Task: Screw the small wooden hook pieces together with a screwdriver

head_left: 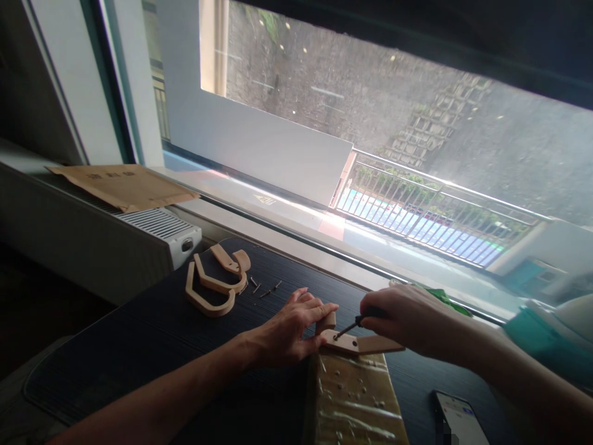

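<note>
My left hand (291, 327) presses a small wooden piece (356, 343) down, fingers pinched on its left end. The piece rests on the top edge of a tape-wrapped block (356, 402) dotted with small holes. My right hand (407, 318) is closed round a screwdriver (349, 326) whose tip points down-left into the wooden piece. A green handle part (445, 298) shows behind that hand. Further left on the dark table (139, 346) lie several curved wooden hooks (215, 287) with a few loose screws (264, 288) beside them.
A phone (461, 420) lies at the table's front right. A white radiator (92, 235) carries a brown envelope (125, 185) at the left. A large window (370, 154) runs along the far side, with a railing outside. A teal and white object (546, 334) sits at the right.
</note>
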`<control>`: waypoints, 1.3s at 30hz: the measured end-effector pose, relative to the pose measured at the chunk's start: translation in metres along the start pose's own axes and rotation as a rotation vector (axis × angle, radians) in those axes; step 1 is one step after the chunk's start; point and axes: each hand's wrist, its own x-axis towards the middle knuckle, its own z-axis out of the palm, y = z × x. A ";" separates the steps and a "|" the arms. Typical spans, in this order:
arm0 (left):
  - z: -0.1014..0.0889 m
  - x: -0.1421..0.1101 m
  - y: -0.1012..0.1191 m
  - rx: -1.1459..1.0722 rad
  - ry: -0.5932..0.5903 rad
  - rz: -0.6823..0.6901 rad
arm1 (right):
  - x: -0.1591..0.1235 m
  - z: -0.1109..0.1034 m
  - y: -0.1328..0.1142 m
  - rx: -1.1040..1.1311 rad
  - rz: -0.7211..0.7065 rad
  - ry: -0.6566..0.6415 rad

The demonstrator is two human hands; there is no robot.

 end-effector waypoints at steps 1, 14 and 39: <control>0.000 0.000 0.000 -0.007 0.000 -0.004 | -0.004 -0.001 0.001 -0.016 0.011 -0.013; 0.006 -0.001 -0.002 -0.128 0.055 -0.048 | -0.062 0.112 -0.015 0.485 0.591 0.564; 0.021 0.001 -0.010 -0.780 -0.044 -0.237 | -0.031 0.146 -0.028 1.167 0.565 0.728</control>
